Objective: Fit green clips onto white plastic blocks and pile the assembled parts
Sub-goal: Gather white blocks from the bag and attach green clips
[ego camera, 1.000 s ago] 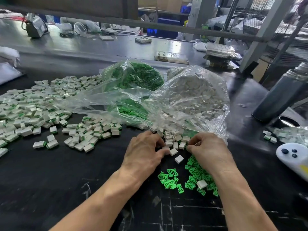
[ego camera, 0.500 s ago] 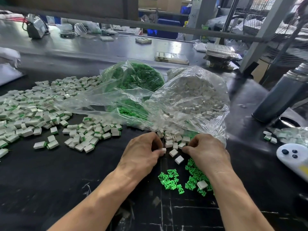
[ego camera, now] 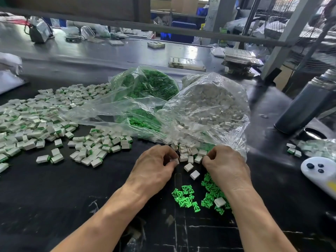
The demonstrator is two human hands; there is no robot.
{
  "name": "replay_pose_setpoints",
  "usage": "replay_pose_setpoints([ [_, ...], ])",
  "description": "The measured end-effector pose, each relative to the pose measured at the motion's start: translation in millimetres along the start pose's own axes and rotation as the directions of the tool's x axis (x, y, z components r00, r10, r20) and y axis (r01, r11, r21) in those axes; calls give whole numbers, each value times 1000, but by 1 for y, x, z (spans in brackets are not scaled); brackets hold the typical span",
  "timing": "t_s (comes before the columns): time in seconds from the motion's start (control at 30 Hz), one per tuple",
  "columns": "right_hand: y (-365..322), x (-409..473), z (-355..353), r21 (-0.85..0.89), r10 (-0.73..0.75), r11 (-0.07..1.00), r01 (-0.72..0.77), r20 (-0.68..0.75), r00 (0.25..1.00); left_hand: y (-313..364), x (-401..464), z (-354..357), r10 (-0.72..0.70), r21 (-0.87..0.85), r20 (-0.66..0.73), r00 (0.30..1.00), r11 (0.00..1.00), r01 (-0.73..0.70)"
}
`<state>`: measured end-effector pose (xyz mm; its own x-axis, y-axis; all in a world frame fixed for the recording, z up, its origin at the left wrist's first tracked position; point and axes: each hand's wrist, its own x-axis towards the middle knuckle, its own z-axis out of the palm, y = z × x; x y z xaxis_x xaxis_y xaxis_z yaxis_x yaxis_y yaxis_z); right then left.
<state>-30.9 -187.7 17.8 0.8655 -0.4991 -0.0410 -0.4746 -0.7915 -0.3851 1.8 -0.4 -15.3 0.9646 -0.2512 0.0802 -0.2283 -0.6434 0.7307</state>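
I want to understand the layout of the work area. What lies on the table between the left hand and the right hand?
In the head view, loose white blocks lie between the left hand and right hand, spilled from the bag's mouth.

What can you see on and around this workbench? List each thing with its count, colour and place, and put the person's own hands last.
assembled parts: too many to count, white with green, spread at left.
green clips: loose heap, bright green, near edge between the forearms.
white blocks: small loose cluster, white, between the hands.
bag of clips: one, clear, behind centre.
bag of blocks: one, clear, right of it.
flask: one, dark grey, far right.
controller: one, white, right edge.
table: one, black.
left hand: pinches a white block.
right hand: fingers curled at the cluster; its hold is hidden.
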Motion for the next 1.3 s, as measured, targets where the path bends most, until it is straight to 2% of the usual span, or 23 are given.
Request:
replay_pose_setpoints([
  [0.17, 0, -3, 3, 195, -118, 972, 130, -70, 991, -2, 3, -2, -12, -19, -23, 1000, 1000, 12],
  [0.3, -3, -8, 8, 490, -189, 847, 203, -79, 979, -4, 5, -1, -19, -80, -43, 999, 997, 16],
  [0.47, -11, -12, 16, 681, -219, 703, 205, -67, 973, -5, 6, 0, 4, -152, -78, 997, 988, -15],
  [0.93, -18, -18, 21, 820, -268, 553, 151, 3, 963, -2, 4, -4, 28, -196, -110, 994, 979, -49],
  [1.1, -19, -18, 21, 877, -257, 472, 86, 44, 965, 1, 2, -5, 39, -252, -114, 993, 965, -67],
  [1.3, -19, -19, 21, 876, -267, 477, 66, 73, 961, 5, 0, -8, 38, -266, -113, 993, 962, -67],
])
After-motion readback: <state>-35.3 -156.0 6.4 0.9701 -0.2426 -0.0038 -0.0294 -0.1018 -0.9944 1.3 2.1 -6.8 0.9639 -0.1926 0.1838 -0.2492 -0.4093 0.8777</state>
